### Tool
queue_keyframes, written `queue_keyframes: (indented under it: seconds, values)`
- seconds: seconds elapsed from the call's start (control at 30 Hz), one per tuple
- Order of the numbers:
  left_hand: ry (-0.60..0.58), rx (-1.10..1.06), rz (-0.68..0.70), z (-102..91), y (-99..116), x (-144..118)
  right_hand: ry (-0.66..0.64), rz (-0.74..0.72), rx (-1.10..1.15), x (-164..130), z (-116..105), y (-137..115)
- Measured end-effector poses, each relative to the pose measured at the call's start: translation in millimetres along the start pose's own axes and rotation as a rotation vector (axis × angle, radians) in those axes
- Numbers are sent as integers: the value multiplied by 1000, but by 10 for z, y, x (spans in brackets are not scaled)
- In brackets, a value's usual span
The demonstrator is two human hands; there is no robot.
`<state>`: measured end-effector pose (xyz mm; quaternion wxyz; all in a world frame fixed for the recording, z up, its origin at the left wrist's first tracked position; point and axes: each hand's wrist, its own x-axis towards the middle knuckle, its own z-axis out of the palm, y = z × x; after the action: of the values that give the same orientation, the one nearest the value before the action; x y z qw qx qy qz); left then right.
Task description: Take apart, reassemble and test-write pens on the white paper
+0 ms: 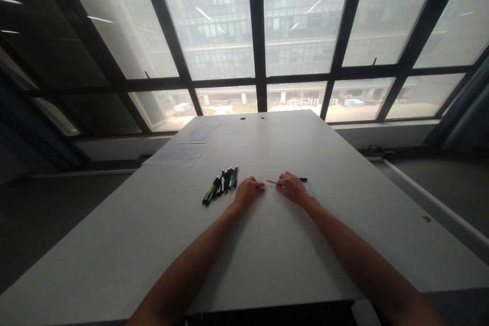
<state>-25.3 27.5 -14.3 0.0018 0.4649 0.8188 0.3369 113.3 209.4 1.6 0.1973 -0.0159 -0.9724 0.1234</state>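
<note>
Fingers of the left hand [248, 191] curl around a small pen part; the right hand [292, 187] pinches a thin refill [272, 182] beside the pens [221, 184].

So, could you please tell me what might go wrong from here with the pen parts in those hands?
The thin refill between the left hand and right hand looks slender and could bend or slip out. The blue piece lies loose beyond the right hand and might roll away. The pile of pens sits close to the left hand, so a nudge could scatter it.
</note>
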Motion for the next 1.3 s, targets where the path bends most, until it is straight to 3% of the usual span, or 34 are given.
queue_keyframes:
  seconds: [0.13,0.23,0.4,0.6,0.77,1.13,1.3]
  values:
    - [-24,-33,-5,-23,-3,8,2,-27,-3,3,-25,4]
    - [39,-102,-16,-46,3,14,93,38,64,4,-20,85]
    - [238,-267,-161,-60,-7,7,447,330,180,-8,39,396]
    - [202,-297,-174,-70,23,-4,650,604,284,-38,110,667]
    - [191,-276,-174,-83,42,-7,620,598,254,-33,102,622]
    - [96,-185,-114,-47,12,-8,392,275,94,-10,39,237]
    - [98,-126,-85,-26,0,1,301,207,87,-3,40,136]
